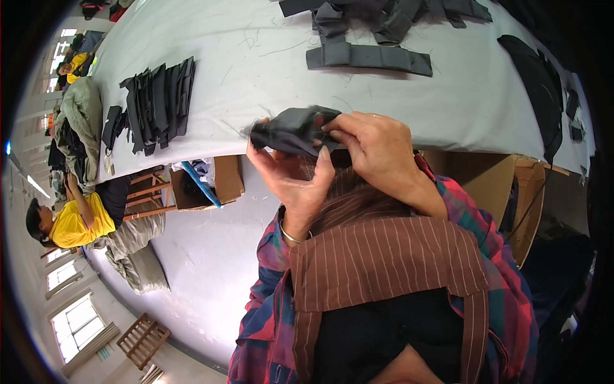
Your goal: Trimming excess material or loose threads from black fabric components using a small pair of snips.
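A small black fabric piece is held up between both hands, just over the near edge of the white-covered table. My left hand cups it from below, with fingers closed around its left end and the thumb raised in front. At the piece's right end, my right hand pinches the cloth between thumb and fingers. The cloth is bunched and partly blurred, so its full shape does not show.
A row of black fabric strips lies on the table at left. More dark strips are heaped at the back. A black curved piece lies right. Cardboard boxes stand below the table. A person in yellow works far left.
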Motion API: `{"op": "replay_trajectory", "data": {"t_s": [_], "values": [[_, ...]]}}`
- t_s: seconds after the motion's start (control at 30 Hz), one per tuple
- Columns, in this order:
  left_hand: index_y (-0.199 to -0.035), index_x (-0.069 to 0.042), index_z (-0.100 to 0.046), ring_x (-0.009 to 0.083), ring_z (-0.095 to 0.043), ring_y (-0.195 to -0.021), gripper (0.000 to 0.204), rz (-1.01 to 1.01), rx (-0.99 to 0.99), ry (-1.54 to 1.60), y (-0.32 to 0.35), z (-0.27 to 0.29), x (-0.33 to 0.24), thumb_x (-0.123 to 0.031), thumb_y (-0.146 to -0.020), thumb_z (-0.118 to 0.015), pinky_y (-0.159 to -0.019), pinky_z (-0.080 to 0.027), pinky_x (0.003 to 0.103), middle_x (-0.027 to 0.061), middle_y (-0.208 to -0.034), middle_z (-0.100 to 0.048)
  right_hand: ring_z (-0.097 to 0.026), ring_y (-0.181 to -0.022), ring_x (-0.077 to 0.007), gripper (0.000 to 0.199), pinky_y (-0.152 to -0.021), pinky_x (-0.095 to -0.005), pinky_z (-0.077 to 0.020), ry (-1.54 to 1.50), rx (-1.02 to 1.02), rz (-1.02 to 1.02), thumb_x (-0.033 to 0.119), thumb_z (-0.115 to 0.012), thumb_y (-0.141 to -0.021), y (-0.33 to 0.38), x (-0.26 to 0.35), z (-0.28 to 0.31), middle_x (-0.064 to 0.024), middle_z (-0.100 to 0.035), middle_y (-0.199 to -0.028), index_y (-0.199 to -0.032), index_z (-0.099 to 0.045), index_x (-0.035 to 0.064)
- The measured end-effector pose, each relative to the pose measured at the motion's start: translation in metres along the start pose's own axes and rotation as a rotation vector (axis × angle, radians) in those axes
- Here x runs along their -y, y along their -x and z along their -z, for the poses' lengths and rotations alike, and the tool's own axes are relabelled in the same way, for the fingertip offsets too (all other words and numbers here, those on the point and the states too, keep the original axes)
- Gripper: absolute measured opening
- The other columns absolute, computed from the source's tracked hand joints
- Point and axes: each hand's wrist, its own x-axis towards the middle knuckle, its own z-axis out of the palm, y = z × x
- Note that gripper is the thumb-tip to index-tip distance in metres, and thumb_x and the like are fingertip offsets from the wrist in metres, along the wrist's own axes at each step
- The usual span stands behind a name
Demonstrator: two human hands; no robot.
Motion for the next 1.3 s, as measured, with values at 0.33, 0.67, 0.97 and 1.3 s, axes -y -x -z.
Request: {"op": "replay_trajectory", "data": {"t_s": [0.33,0.67,0.97,1.3], "values": [[-0.128,-0.006,-0.033,0.0293,-0.066,-0.076,0.048,0.196,0.072,0.256,-0.028,0.01,-0.031,0.002,-0.088,-0.057,-0.069,-0.055,0.037,0.0232,-0.098,-0.063,-0.062,-0.066,-0.02,0.013,-0.06,-0.0278,-0.0459,-0.329,0.082,-0.172,0.013,-0.058,-0.088,0.0,-0.002,0.017,-0.0081,-0.067,-0.079,-0.096,-0.067,0.0074],[-0.129,-0.006,-0.034,0.0285,-0.067,-0.072,0.044,0.522,0.134,0.446,-0.019,0.022,-0.022,0.003,-0.09,-0.052,-0.059,-0.059,0.035,0.0265,-0.099,-0.062,-0.055,-0.068,-0.0118,0.021,-0.066,-0.0239,-0.0453,-0.518,0.033,-0.168,0.015,-0.062,-0.088,-0.002,-0.008,0.032,-0.0051,-0.064,-0.079,-0.107,-0.064,0.0052],[-0.125,-0.002,-0.037,0.0276,-0.069,-0.075,0.038,0.664,0.225,0.367,-0.007,0.013,-0.017,0.002,-0.091,-0.052,-0.064,-0.06,0.034,0.0229,-0.098,-0.065,-0.051,-0.063,-0.0064,0.033,-0.061,-0.0213,-0.0422,-0.576,0.175,-0.265,0.017,-0.072,-0.079,-0.02,0.004,0.03,0.0001,-0.061,-0.07,-0.109,-0.063,0.0053],[-0.126,-0.005,-0.034,0.0156,-0.065,-0.069,0.038,0.633,0.191,0.376,0.005,0.012,-0.01,-0.004,-0.093,-0.053,-0.057,-0.054,0.025,0.0129,-0.086,-0.065,-0.053,-0.068,-0.0059,0.012,-0.064,-0.0216,-0.0431,-0.663,0.09,-0.205,0.009,-0.069,-0.08,-0.028,-0.017,0.014,-0.0004,-0.061,-0.07,-0.087,-0.065,-0.0001]]}}
